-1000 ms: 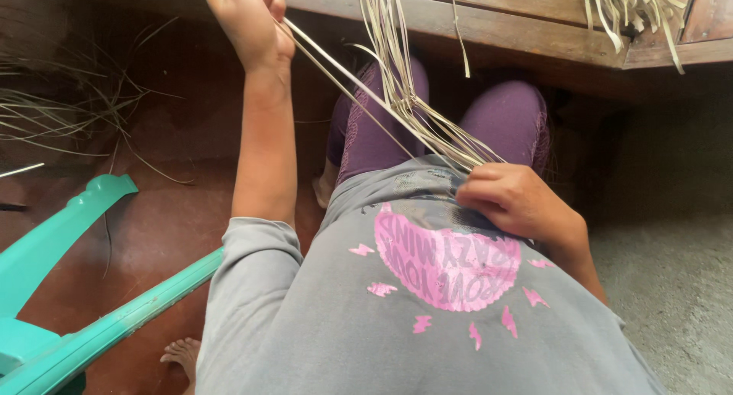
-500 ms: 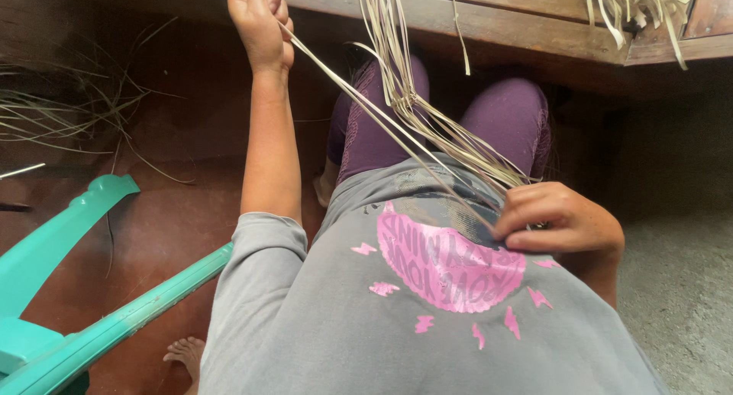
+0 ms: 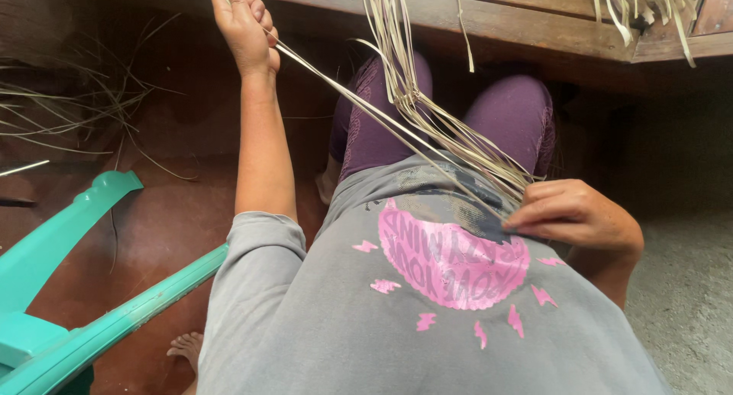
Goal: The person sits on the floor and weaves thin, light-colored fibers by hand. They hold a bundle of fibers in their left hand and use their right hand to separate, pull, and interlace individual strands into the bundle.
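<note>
My left hand (image 3: 246, 30) is raised at the top left, shut on a thin pale straw strip (image 3: 359, 108) that runs taut down to my lap. My right hand (image 3: 576, 215) rests on my grey shirt (image 3: 427, 311) at the right, fingers pinched on the lower ends of a bundle of pale straw strips (image 3: 427, 112). The bundle hangs from the wooden ledge (image 3: 489, 13) above and drapes between my purple-clad knees (image 3: 511, 112).
A teal plastic chair (image 3: 69, 288) stands at the lower left on the reddish-brown floor (image 3: 168, 212). Loose dry straw (image 3: 69, 112) lies scattered at the left. More strips (image 3: 641, 5) hang over the ledge at top right. Grey concrete (image 3: 687, 288) borders the right side.
My left hand has lifted higher and drawn the single strip tighter, away from the bundle. My right hand has slid right and down along the shirt, keeping hold of the strip ends.
</note>
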